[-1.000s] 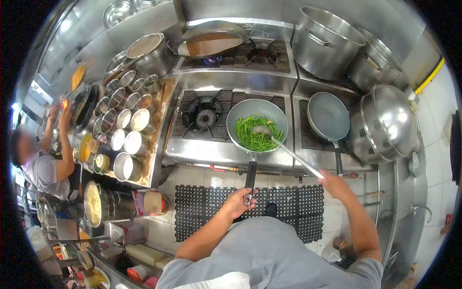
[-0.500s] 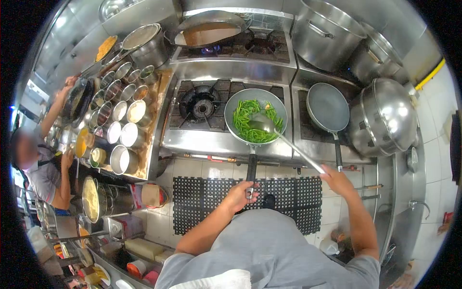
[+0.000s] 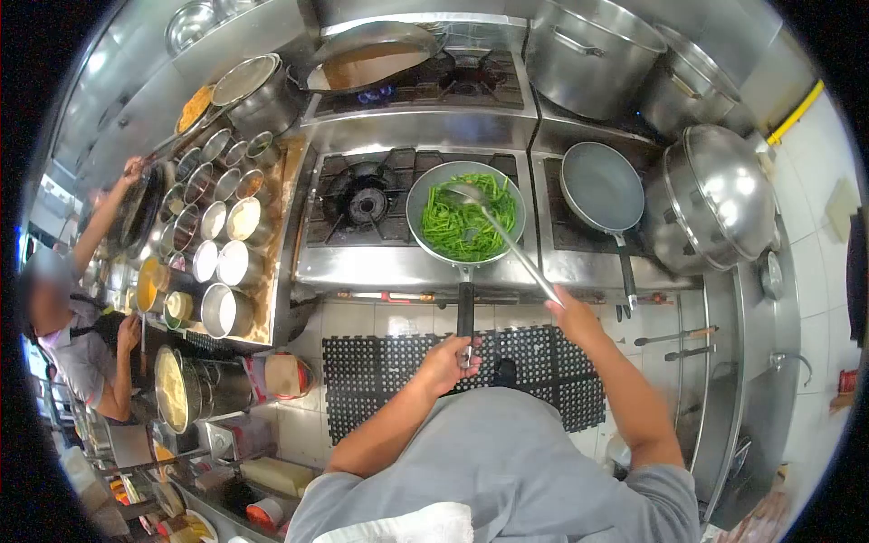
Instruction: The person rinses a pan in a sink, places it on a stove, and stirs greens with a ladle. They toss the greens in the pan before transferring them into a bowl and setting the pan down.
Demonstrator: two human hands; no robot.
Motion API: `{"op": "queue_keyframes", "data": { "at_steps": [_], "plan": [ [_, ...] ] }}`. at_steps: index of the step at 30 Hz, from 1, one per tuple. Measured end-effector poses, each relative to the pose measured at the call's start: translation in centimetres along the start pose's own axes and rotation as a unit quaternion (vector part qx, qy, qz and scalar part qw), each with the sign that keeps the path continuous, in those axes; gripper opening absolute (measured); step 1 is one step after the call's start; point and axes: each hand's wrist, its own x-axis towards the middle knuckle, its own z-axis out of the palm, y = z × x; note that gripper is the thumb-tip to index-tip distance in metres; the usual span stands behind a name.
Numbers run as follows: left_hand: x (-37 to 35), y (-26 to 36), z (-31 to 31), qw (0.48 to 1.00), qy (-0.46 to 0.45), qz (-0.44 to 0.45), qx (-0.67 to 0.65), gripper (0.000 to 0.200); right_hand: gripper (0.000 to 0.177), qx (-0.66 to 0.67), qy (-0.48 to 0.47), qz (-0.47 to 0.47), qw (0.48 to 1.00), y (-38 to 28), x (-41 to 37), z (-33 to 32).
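Standing at the far left, a co-worker (image 3: pixel 77 362) in a grey shirt has 1 raised hand at the end of a long handle, near a pan of orange food (image 3: pixel 193 109). Next comes a tabletop (image 3: pixel 288 195) crowded with metal pots (image 3: pixel 222 312), some holding pale contents. To its right, an uncovered burner (image 3: pixel 367 206) shows on the stove (image 3: pixel 362 267), and behind it a wok (image 3: pixel 385 38) of brown liquid sits tilted above a blue flame. Below, over a black floor mat (image 3: pixel 362 394), the left hand (image 3: pixel 444 364) has its fingers wrapped around the end of the black handle (image 3: pixel 465 312) of a frying pan (image 3: pixel 413 213). That pan rests on the right part of the stove and holds chopped greens (image 3: pixel 457 231). A ladle (image 3: pixel 507 237) slants across it, bowl at the far side of the greens, shaft leading to the right hand (image 3: pixel 577 319), whose fingers are closed on its end. Further right are a grey pan (image 3: pixel 602 185), a tall pot (image 3: pixel 593 77) behind it and a shiny domed pot (image 3: pixel 715 195).
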Motion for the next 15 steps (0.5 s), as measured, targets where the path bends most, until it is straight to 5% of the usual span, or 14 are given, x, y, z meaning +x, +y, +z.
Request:
{"op": "queue_keyframes", "data": {
  "at_steps": [2, 5, 9, 12, 13, 15],
  "plan": [
    [0.1, 0.3, 0.1, 1.0, -0.006, -0.005, 0.004, 0.021, 0.047, 0.174, -0.087, -0.006, 0.981, -1.0, 0.2, -0.5],
    [0.0, 0.5, 0.0, 1.0, 0.001, -0.01, 0.005, 0.021, 0.046, 0.121, 0.017, -0.104, 0.987, 0.8, -2.8, -1.3],
    [0.1, 0.3, -0.1, 1.0, 0.012, -0.016, -0.014, 0.021, 0.046, 0.115, -0.102, -0.028, 0.988, 3.5, -5.2, -4.8],
    [0.0, -0.1, -0.1, 0.999, 0.031, -0.006, 0.005, 0.021, 0.045, 0.054, 0.018, -0.081, 0.995, 4.7, -3.1, -2.6],
    [-0.1, -0.2, 0.0, 0.999, 0.035, -0.003, 0.012, 0.021, 0.046, 0.048, -0.022, 0.0, 0.999, 2.0, -3.4, -2.5],
    [-0.3, 0.1, 0.1, 0.999, 0.034, -0.002, 0.011, 0.021, 0.048, 0.037, 0.016, -0.047, 0.998, 1.7, -3.9, -0.1]
  ]
}}
